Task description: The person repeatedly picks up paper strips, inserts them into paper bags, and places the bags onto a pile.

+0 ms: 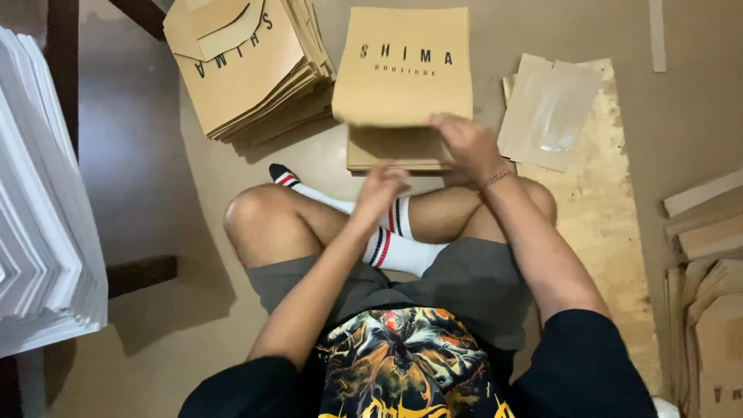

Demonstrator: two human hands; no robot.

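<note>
The light is soft and warm, not very bright. Both hands look a bit blurry, the left hand [381, 188] most. Dark shadows lie far left of it, with a shiny spot on the clear bag [551, 108] just right of the right hand [464, 143].

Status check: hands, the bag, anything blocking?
Left hand at the brown paper bag's lower edge. Right hand pressing its fold. Bag stack alongside, apart.

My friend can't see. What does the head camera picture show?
A person sits cross-legged on the floor, right hand and left hand on a flat brown paper bag lying on a small pile. A bigger stack of bags lies to the left, and white sheets at the far left.
</note>
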